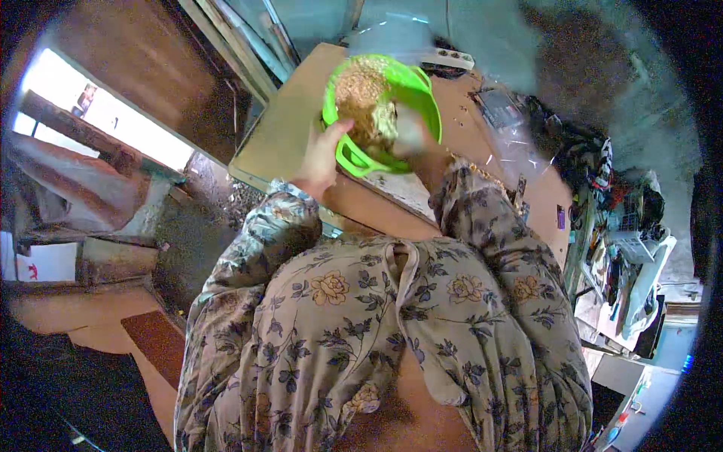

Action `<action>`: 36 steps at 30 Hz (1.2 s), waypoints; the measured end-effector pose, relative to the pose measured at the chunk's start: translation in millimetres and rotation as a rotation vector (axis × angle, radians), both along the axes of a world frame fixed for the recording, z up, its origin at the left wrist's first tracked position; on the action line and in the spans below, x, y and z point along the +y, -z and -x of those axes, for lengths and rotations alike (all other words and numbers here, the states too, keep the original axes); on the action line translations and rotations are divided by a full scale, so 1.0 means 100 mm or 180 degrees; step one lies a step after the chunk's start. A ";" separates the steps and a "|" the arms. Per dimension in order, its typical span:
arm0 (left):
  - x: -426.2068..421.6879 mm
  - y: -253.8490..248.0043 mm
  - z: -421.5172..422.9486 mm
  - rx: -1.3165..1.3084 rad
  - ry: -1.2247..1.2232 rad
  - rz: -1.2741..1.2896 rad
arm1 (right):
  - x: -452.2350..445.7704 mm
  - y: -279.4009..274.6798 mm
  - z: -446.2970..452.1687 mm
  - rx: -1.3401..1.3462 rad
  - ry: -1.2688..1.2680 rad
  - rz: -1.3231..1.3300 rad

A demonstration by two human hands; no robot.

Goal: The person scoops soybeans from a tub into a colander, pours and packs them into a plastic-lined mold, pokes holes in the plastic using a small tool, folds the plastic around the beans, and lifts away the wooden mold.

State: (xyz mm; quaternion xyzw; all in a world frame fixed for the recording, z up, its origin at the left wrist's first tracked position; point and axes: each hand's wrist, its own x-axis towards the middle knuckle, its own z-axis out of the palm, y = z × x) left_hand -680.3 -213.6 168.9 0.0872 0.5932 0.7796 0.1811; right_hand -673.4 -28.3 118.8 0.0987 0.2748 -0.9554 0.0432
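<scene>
A bright green bowl [429, 94] with handles stands tilted over the table, holding pale, grain-like bits and a darker brownish mass. My left hand [325, 154] grips the bowl's left rim, its thumb over the edge. Inside the right part of the bowl is my right hand [422, 143], smeared by motion, beside a pale, crumpled-looking lump [385, 120]. Whether its fingers hold anything cannot be made out. Under the bowl lies a light, flat sheet or board [407, 193].
The brown table [301, 98] reaches under the bowl. A white power strip [450, 59] lies behind it, near clear plastic [395, 36]. Clutter and a white basket [631, 245] are at the right. Planks [233, 53] lean at the back left.
</scene>
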 end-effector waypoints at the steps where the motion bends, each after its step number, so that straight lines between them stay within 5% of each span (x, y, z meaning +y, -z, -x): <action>1: 0.01 -0.03 0.02 -0.0237 0.0062 -0.0198 | 0.20 0.05 0.17 0.0819 -0.0455 -0.0079; 3: 0.14 -0.31 -0.05 -0.0271 -0.0286 -0.0430 | 0.29 -0.07 0.23 0.1635 -0.0888 -0.0150; 5: 0.14 -0.68 -0.17 -0.0220 -0.0082 -0.0593 | 0.14 -0.76 0.16 0.0286 0.0253 -0.0418; 6: 0.14 -0.77 -0.19 -0.0156 0.0107 -0.0767 | 0.18 -0.86 0.17 0.0283 0.0268 -0.0425; 9: 0.11 -0.47 0.21 -0.0100 -0.0018 -0.0651 | 0.40 -1.10 0.26 0.1138 -0.0463 -0.0001; 12: 0.04 -0.33 0.39 0.0663 -0.0514 -0.0501 | 0.55 -1.13 0.07 0.1097 -0.0220 0.0036; 14: -0.10 -0.39 0.37 0.0064 -0.0589 -0.1028 | 0.71 -0.87 -0.01 0.1110 0.0013 -0.0169; 16: -0.27 -0.02 0.58 -0.0018 -0.0382 -0.1510 | 1.00 -0.32 0.00 0.0956 0.0100 -0.1601; 18: -0.42 0.26 0.65 -0.0316 -0.0556 -0.1513 | 0.59 -0.81 -0.51 0.0614 0.0274 -0.1767; 20: -0.53 0.50 0.71 0.0968 -0.0582 -0.0286 | 0.39 -0.93 -0.71 0.0259 0.0440 -0.1924; 22: -0.62 0.49 0.58 -0.1172 -0.0728 -0.0979 | 0.40 -0.75 -0.71 -0.0267 0.0648 -0.1687; 23: -0.63 0.42 0.49 -0.1139 -0.0603 -0.0927 | 0.42 -0.65 -0.71 -0.0286 0.0641 -0.1856; 26: -0.73 0.86 0.64 -0.1185 -0.0456 -0.1043 | 0.59 -0.31 -0.62 -0.0128 0.0557 -0.2849; 31: -0.66 1.19 0.73 -0.1001 -0.0785 -0.0841 | 0.74 0.39 -0.28 0.0607 0.0612 -0.6088; 32: -0.71 1.28 0.74 0.0286 -0.1112 0.0321 | 0.59 0.23 -0.33 0.0365 0.0345 -0.6331; 34: -0.79 1.42 0.83 0.1569 -0.1394 0.1495 | 0.32 -0.07 -0.44 0.0196 -0.0119 -0.6849; 36: -0.80 1.41 0.92 0.0292 -0.1644 0.2526 | 0.29 -0.09 -0.45 0.0260 -0.0327 -0.7130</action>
